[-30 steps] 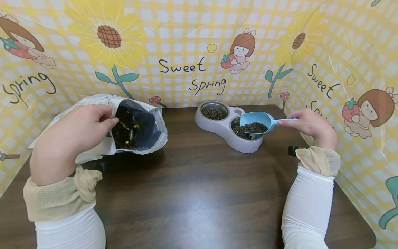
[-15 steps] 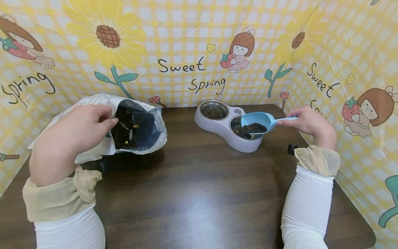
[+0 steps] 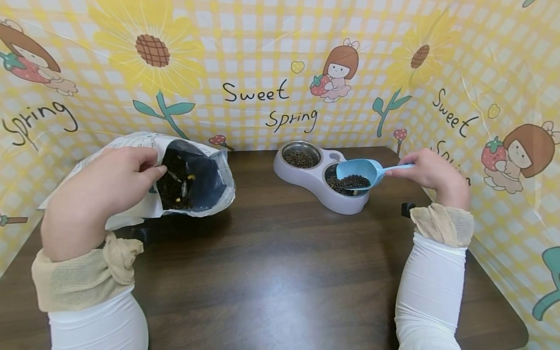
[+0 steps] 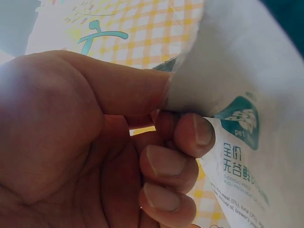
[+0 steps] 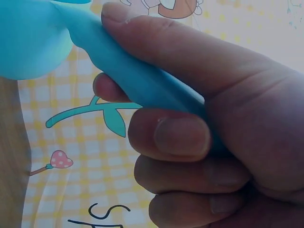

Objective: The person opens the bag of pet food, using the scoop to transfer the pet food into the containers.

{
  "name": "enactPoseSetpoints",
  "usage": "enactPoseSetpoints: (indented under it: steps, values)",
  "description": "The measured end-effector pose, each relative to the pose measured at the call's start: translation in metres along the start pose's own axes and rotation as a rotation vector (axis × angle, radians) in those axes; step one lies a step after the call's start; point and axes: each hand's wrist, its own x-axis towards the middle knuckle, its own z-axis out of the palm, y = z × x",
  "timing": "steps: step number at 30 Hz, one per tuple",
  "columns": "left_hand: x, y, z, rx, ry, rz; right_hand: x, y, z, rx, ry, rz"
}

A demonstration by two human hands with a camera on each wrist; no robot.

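My left hand [image 3: 102, 182] pinches the edge of a white pet food bag [image 3: 131, 141] lying on its side, its mouth facing right. Dark kibble with a few yellow bits shows inside; printed text is visible on the bag [image 4: 237, 61] in the left wrist view. My right hand [image 3: 437, 175] grips the handle of a light blue scoop [image 3: 360, 167], thumb along the handle [image 5: 142, 78]. Tilted over the right steel bowl of a pale lilac double feeder [image 3: 315, 189], the scoop carries brown kibble [image 3: 356, 181]. Kibble also lies in both bowls.
The brown wooden table [image 3: 271, 272] carries the bag at the left and the feeder near its back edge. Behind and to the right hangs a yellow checked cloth [image 3: 245, 43] with printed flowers and figures.
My right hand and the scoop have shifted slightly left and tipped a little lower into the right bowl. My left hand and the bag have stayed still.
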Motion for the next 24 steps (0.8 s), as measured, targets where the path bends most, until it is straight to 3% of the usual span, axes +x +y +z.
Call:
enactPoseSetpoints:
  steps: [7,24]
  values:
    - [0.001,0.0,0.0,-0.01,0.004,-0.002,-0.002,0.0,-0.001,-0.003,0.025,0.033]
    - [0.001,-0.001,0.001,-0.013,0.002,0.002,-0.015,-0.006,-0.011,-0.039,0.144,0.014]
